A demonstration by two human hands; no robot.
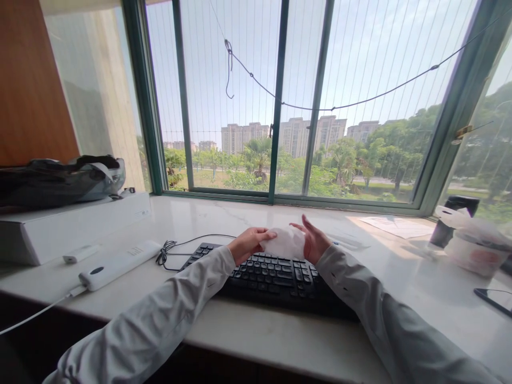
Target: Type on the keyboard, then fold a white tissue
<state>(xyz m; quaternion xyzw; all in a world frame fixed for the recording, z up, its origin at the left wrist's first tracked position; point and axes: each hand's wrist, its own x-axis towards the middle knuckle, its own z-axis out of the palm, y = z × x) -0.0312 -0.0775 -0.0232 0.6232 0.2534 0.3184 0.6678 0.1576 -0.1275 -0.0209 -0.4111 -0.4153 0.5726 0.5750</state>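
My left hand (251, 245) pinches the left edge of a crumpled white tissue (285, 242) between thumb and fingers. The tissue hangs just above a black keyboard (276, 277) lying on the white countertop. On the other side, my right hand (314, 240) has its thumb raised and its fingers apart. The tissue's right edge meets this hand, and some of its fingers are partly hidden behind the tissue. Both forearms, in light grey sleeves, reach over the keyboard's ends. A black cable (166, 255) lies bundled by the keyboard's left end.
A white power strip (120, 265) with its cord lies at left, beside a small white item (81, 254). Behind them, a white box (76, 224) carries a dark bag (64, 178). At right are a plastic-wrapped tub (476, 250), paper (400, 226) and a phone-like dark object (494, 300).
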